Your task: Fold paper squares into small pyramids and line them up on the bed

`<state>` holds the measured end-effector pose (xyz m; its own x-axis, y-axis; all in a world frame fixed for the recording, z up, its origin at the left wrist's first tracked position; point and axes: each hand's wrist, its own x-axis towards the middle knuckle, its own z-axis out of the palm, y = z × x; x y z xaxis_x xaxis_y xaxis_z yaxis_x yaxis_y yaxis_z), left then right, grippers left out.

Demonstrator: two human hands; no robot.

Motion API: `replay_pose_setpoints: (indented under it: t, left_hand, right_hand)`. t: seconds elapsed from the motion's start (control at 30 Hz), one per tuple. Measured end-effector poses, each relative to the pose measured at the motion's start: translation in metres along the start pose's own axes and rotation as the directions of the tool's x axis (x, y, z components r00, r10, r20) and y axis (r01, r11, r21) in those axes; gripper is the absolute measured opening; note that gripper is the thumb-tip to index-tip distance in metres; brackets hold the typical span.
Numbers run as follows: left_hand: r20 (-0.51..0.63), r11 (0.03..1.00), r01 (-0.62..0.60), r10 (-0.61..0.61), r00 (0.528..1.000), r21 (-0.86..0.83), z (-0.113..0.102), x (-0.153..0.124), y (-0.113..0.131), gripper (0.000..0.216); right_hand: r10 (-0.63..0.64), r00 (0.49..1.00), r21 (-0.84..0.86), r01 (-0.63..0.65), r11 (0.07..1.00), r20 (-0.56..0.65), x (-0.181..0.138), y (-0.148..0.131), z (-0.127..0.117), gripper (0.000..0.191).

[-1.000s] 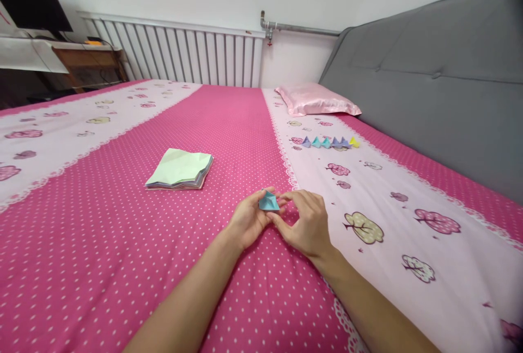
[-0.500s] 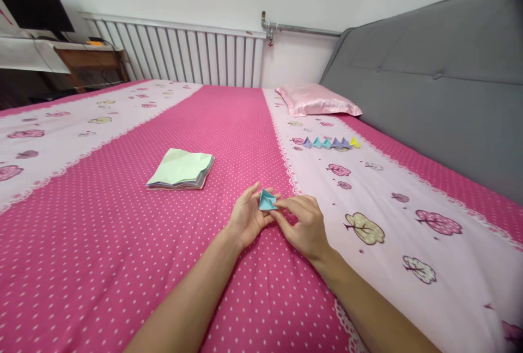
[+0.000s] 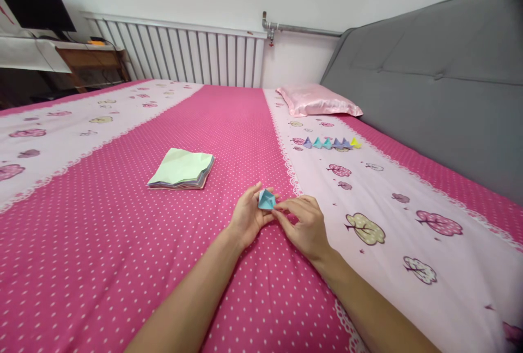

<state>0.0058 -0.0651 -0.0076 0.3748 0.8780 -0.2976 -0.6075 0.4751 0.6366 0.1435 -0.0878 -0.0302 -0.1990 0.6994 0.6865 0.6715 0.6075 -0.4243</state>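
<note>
A small folded light-blue paper piece [image 3: 266, 199] is held between both hands just above the pink dotted bed sheet [image 3: 122, 244]. My left hand [image 3: 247, 217] pinches its left side with thumb and fingers closed. My right hand [image 3: 304, 225] grips its right edge with the fingertips pressed together. A stack of pastel paper sheets [image 3: 182, 169], pale green on top, lies on the sheet to the left and beyond my hands. A row of several small folded paper pieces [image 3: 330, 143], purple, blue and yellow, stands on the light strip of the sheet far right.
A pink satin pillow [image 3: 317, 101] lies by the grey padded headboard [image 3: 441, 80] along the right. A white radiator [image 3: 180, 50] runs behind the bed. A wooden desk with a dark screen [image 3: 87, 59] stands at far left.
My right hand's fingers have slid a little left and closed in on the blue piece, which has turned slightly. The view has barely shifted.
</note>
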Motion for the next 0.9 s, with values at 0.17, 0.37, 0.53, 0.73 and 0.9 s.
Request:
replay_pose_setpoints:
  t: [0.17, 0.37, 0.53, 0.73, 0.9]
  left_hand:
    - [-0.043, 0.995, -0.049, 0.053, 0.998, 0.091, -0.002, 0.003, -0.003, 0.03]
    - [-0.133, 0.982, -0.055, 0.08, 0.988, 0.182, -0.005, 0.008, -0.006, 0.031]
    - [-0.156, 0.963, -0.058, 0.101, 0.983, 0.263, -0.006, 0.011, -0.008, 0.031]
    - [-0.136, 0.944, -0.085, 0.134, 0.982, 0.319, -0.009, 0.013, -0.011, 0.029]
    - [-0.125, 0.935, -0.095, 0.145, 0.981, 0.341, -0.015, 0.016, -0.016, 0.028]
  right_hand:
    - [0.021, 0.999, -0.015, -0.022, 1.0, -0.035, 0.001, 0.004, -0.001, 0.009]
    - [0.086, 0.988, -0.072, -0.096, 0.993, -0.13, 0.009, 0.021, -0.008, 0.008]
    - [0.225, 0.944, -0.092, -0.253, 0.963, -0.241, 0.019, 0.054, -0.014, 0.009]
    - [0.394, 0.9, -0.208, -0.427, 0.88, -0.185, 0.034, 0.098, -0.024, 0.013]
    - [0.444, 0.874, -0.299, -0.485, 0.822, -0.197, 0.06, 0.128, -0.026, 0.014]
